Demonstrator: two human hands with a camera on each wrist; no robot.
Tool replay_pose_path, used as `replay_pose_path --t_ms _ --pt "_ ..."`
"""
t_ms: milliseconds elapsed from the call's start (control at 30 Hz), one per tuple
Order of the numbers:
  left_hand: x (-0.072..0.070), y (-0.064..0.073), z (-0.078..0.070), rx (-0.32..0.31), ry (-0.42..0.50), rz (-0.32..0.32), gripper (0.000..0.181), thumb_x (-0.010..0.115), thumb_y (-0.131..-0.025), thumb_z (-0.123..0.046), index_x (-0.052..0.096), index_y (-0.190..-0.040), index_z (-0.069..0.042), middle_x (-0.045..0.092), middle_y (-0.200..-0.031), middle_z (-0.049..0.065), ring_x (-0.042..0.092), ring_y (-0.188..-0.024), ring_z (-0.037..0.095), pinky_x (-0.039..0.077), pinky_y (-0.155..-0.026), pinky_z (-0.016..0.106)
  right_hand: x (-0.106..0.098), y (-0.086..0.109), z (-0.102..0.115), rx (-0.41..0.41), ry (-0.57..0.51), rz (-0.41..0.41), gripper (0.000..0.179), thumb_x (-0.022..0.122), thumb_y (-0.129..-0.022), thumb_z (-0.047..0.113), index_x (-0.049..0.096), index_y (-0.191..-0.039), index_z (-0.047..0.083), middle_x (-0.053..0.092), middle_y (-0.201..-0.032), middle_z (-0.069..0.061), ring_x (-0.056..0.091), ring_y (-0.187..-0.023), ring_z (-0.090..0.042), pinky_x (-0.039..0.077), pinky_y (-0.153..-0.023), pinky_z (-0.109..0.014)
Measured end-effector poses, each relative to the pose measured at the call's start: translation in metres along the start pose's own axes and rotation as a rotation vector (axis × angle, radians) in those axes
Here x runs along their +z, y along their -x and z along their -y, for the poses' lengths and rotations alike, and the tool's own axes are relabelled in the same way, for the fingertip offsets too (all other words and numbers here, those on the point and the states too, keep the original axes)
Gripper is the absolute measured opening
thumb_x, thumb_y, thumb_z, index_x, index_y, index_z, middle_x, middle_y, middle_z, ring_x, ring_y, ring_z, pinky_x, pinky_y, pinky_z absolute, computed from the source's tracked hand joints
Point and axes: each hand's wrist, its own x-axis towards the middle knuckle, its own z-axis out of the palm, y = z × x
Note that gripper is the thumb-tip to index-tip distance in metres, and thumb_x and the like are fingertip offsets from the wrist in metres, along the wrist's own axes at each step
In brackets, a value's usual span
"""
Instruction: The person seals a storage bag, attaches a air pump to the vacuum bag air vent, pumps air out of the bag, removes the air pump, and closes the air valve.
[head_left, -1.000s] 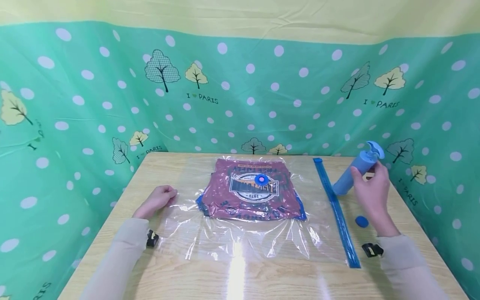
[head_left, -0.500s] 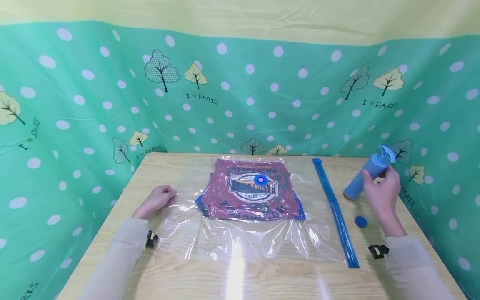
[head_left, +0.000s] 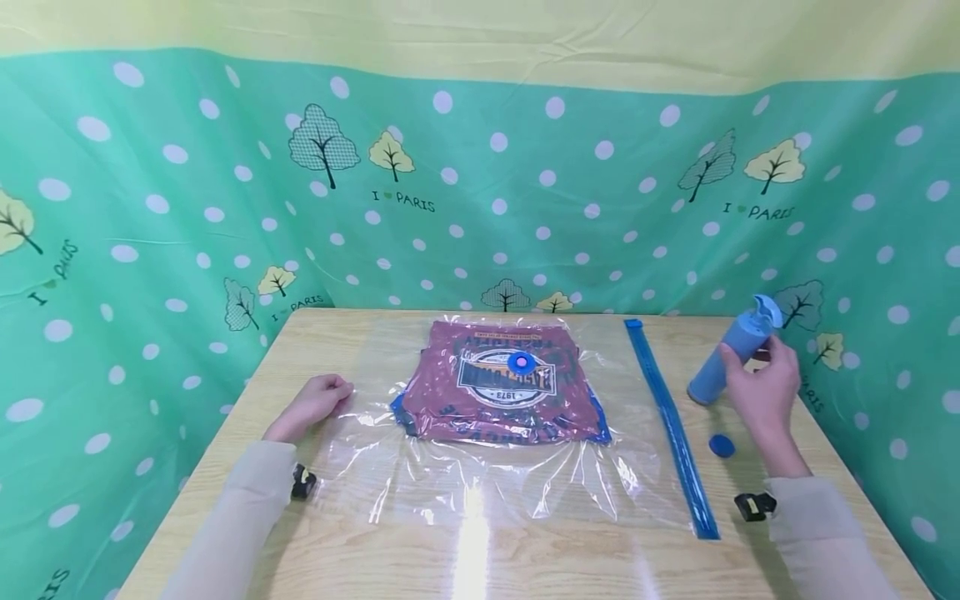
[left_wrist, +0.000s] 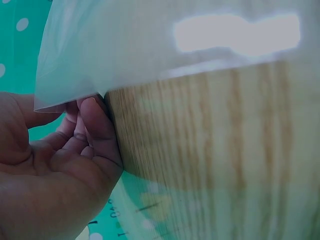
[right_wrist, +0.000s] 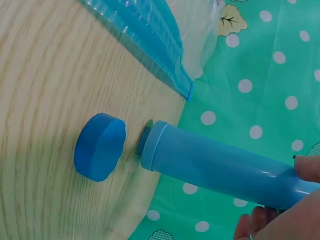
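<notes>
My right hand (head_left: 763,387) grips a blue hand pump (head_left: 722,358) near its handle end, thumb on one side of the barrel. The pump leans to the right, its lower end close over the table, as the right wrist view also shows. A round blue cap (right_wrist: 100,147) lies beside that end. My left hand (head_left: 315,404) rests at the left edge of a clear vacuum storage bag (head_left: 360,467), fingers loosely curled. In the left wrist view the bag's plastic (left_wrist: 125,45) overlaps the thumb. Inside the bag lies a folded maroon shirt (head_left: 442,375), beneath a round blue valve (head_left: 522,362).
The bag's blue zip strip (head_left: 675,425) runs along its right side, between the shirt and the pump. A wooden table (head_left: 390,562) carries everything. A green dotted curtain (head_left: 495,225) hangs around the back and sides.
My right hand has moved to the right with the hand pump, away from the zip strip, and then the pump has tipped a little more upright. My left hand has stayed in place.
</notes>
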Motion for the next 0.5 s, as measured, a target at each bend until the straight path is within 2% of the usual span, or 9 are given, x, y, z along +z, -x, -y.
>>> replay_pose_path --t_ms 133,200,267,400,500 --pt "0.000 -0.001 0.002 -0.003 0.008 -0.001 0.021 0.053 -0.109 -0.013 0.061 -0.096 0.001 0.058 -0.079 0.003 0.053 -0.073 0.017 0.046 -0.065 0.027 -0.001 0.001 -0.002 0.003 0.001 -0.009 0.055 0.069 -0.103 0.028 0.054 -0.148 -0.001 0.053 -0.136 -0.019 0.048 -0.112 -0.025 0.036 -0.083 -0.025" --pt "0.001 0.000 0.003 -0.002 0.013 -0.002 0.021 0.053 -0.109 -0.013 0.061 -0.095 0.001 0.058 -0.079 0.003 0.053 -0.073 0.017 0.046 -0.065 0.027 -0.002 0.003 -0.003 0.018 0.009 0.008 0.059 0.069 -0.103 0.030 0.052 -0.151 0.001 0.053 -0.137 -0.019 0.047 -0.111 -0.025 0.036 -0.082 -0.026" --pt "0.001 0.001 0.005 -0.002 0.017 -0.001 0.021 0.053 -0.109 -0.013 0.061 -0.095 0.001 0.058 -0.079 0.003 0.053 -0.073 0.017 0.046 -0.065 0.027 -0.005 0.007 -0.005 0.041 0.018 0.052 0.064 0.068 -0.103 0.031 0.046 -0.155 0.000 0.050 -0.140 -0.022 0.048 -0.117 -0.032 0.038 -0.085 -0.032" --pt "-0.001 0.004 0.004 0.002 0.007 -0.001 0.022 0.052 -0.110 -0.013 0.061 -0.096 0.002 0.058 -0.079 0.004 0.053 -0.073 0.017 0.046 -0.065 0.028 -0.015 0.018 -0.012 0.072 0.090 0.235 0.072 0.060 -0.107 0.030 0.032 -0.156 -0.014 0.041 -0.144 -0.038 0.043 -0.127 -0.051 0.044 -0.093 -0.056" --pt "-0.001 0.005 0.001 0.000 0.002 -0.008 0.022 0.052 -0.110 -0.014 0.061 -0.098 0.002 0.059 -0.081 0.005 0.053 -0.074 0.017 0.047 -0.066 0.027 -0.024 0.025 -0.021 0.058 0.209 0.406 0.068 0.053 -0.109 0.027 0.032 -0.149 -0.023 0.035 -0.140 -0.049 0.037 -0.126 -0.064 0.042 -0.093 -0.071"
